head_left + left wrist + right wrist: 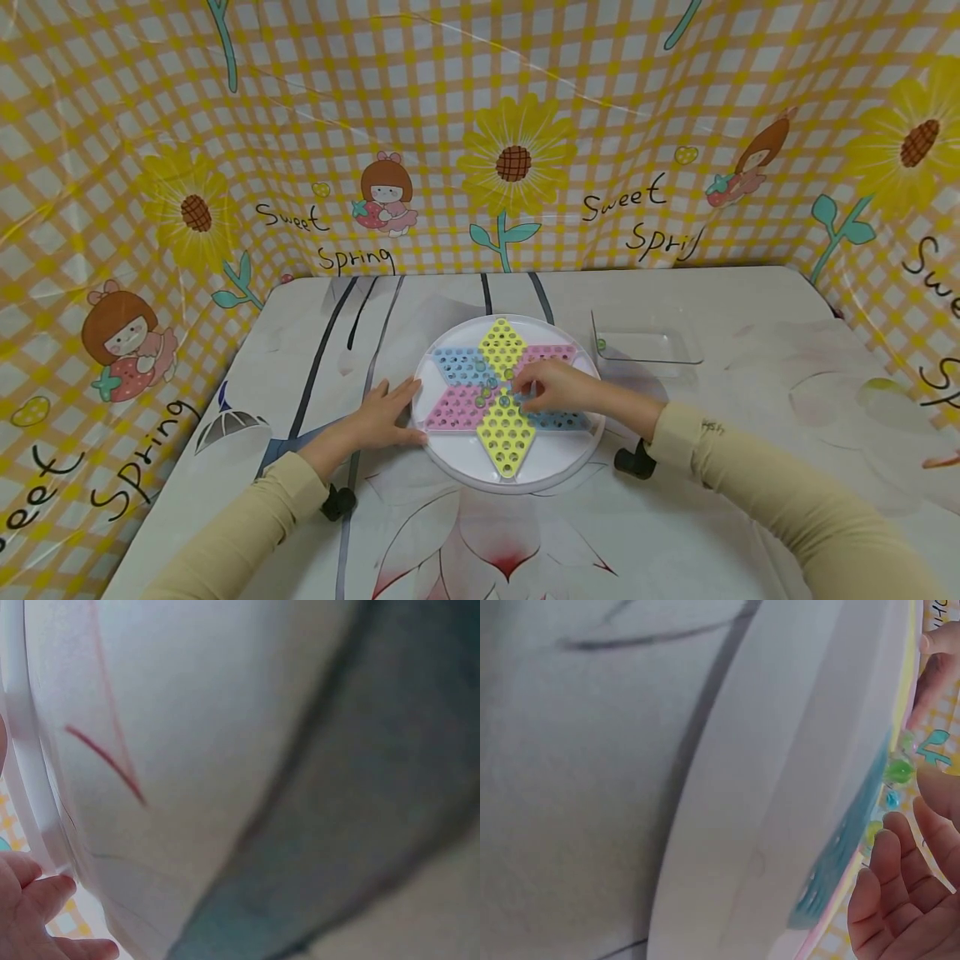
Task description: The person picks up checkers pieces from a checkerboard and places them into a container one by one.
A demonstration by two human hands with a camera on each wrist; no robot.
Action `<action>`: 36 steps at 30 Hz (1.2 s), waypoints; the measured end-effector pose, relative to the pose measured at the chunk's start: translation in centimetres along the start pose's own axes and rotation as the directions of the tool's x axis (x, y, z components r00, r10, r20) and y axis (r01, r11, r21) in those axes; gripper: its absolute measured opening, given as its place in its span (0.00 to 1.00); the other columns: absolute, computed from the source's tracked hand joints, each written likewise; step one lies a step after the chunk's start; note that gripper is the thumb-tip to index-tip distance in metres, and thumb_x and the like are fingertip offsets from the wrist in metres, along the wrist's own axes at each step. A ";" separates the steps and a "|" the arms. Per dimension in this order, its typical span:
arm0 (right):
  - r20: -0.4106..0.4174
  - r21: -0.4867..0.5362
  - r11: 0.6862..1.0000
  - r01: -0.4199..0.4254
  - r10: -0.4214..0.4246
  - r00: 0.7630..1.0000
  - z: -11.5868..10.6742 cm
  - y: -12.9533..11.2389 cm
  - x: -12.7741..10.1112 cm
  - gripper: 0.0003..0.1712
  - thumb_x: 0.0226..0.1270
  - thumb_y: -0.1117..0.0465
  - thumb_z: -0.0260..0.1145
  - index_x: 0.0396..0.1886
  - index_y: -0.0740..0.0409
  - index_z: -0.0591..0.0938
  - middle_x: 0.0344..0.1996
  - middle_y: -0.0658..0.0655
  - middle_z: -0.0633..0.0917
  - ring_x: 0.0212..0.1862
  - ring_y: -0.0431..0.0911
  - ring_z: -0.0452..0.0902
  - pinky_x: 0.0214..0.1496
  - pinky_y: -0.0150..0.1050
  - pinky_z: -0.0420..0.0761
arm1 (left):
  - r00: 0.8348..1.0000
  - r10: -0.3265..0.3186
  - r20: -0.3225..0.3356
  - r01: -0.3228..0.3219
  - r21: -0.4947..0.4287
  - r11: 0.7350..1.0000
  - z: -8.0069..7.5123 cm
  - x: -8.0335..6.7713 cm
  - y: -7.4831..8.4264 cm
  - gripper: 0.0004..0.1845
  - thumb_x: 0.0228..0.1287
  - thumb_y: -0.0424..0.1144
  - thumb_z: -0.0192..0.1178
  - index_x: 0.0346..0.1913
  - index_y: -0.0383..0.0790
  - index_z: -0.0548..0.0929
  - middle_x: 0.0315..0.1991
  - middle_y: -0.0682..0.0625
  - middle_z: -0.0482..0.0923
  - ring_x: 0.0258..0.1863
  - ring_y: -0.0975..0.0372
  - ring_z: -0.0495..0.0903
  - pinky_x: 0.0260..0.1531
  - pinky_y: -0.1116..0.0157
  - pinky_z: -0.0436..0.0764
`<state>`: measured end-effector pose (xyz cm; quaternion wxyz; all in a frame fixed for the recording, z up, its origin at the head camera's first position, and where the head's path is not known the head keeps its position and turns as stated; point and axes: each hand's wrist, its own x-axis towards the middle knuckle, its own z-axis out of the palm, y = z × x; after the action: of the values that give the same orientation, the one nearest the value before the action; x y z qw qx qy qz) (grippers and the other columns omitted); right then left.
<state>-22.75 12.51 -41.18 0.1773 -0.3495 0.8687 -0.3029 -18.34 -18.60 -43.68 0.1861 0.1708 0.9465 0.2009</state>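
Makeshift tabletop booth: sunflower-print cloth (480,125) walling printed table (750,517).

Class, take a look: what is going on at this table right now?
A person sits at a table with a round Chinese checkers board in front of them. The left hand rests flat against the board's left edge, steadying it. The right hand is over the middle of the star, fingers at the marbles clustered there. A clear plastic tray lies beyond the board on the right, one green marble at its left edge.

Yellow checked sunflower backdrop (480,125) surrounds a white floral-printed table (750,500).
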 end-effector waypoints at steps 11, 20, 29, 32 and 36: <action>0.038 -0.007 1.000 0.027 -0.027 0.999 0.4 0.0 -0.1 0.09 0.54 0.66 0.68 0.37 0.61 0.83 0.28 0.48 0.80 0.30 0.38 0.69 0.32 0.28 0.74 | 1.000 -0.002 0.005 0.002 0.003 1.000 0.0 0.0 -0.1 0.49 0.53 0.56 0.63 0.71 0.39 0.50 0.72 0.42 0.45 0.67 0.34 0.37 0.62 0.38 0.44; 0.064 -0.019 1.000 -0.003 0.004 0.998 0.6 -0.1 0.0 0.08 0.53 0.66 0.68 0.35 0.58 0.83 0.28 0.47 0.79 0.30 0.38 0.69 0.33 0.27 0.73 | 1.000 0.005 -0.001 -0.005 0.008 1.000 0.0 0.0 0.1 0.49 0.53 0.55 0.63 0.71 0.38 0.51 0.72 0.42 0.46 0.67 0.34 0.38 0.62 0.38 0.44; 0.086 -0.039 0.999 0.003 0.001 0.996 0.7 0.0 0.0 0.09 0.52 0.67 0.68 0.35 0.59 0.83 0.28 0.49 0.78 0.29 0.37 0.67 0.32 0.27 0.72 | 1.000 0.000 -0.001 0.000 0.004 1.000 0.0 0.0 0.0 0.49 0.52 0.56 0.63 0.71 0.39 0.50 0.72 0.42 0.45 0.67 0.34 0.38 0.62 0.38 0.45; 0.090 -0.034 0.999 -0.003 0.007 0.996 0.6 -0.1 -0.1 0.09 0.53 0.66 0.68 0.36 0.59 0.83 0.29 0.49 0.79 0.30 0.37 0.68 0.33 0.27 0.72 | 1.000 -0.003 -0.003 0.003 -0.002 1.000 0.0 0.0 0.1 0.49 0.52 0.56 0.64 0.71 0.39 0.51 0.72 0.42 0.45 0.67 0.34 0.38 0.61 0.37 0.45; 0.080 -0.016 0.999 -0.028 0.030 0.996 0.2 -0.2 -0.3 0.09 0.53 0.65 0.68 0.36 0.58 0.83 0.30 0.48 0.80 0.31 0.39 0.69 0.34 0.28 0.73 | 1.000 -0.006 -0.001 0.006 0.000 1.000 0.1 0.0 0.0 0.49 0.52 0.56 0.64 0.71 0.39 0.51 0.72 0.42 0.45 0.67 0.34 0.38 0.61 0.37 0.45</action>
<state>-22.29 12.51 -41.16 0.2139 -0.3501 0.8681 -0.2796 -18.34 -18.54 -43.77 0.1865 0.1678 0.9470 0.2006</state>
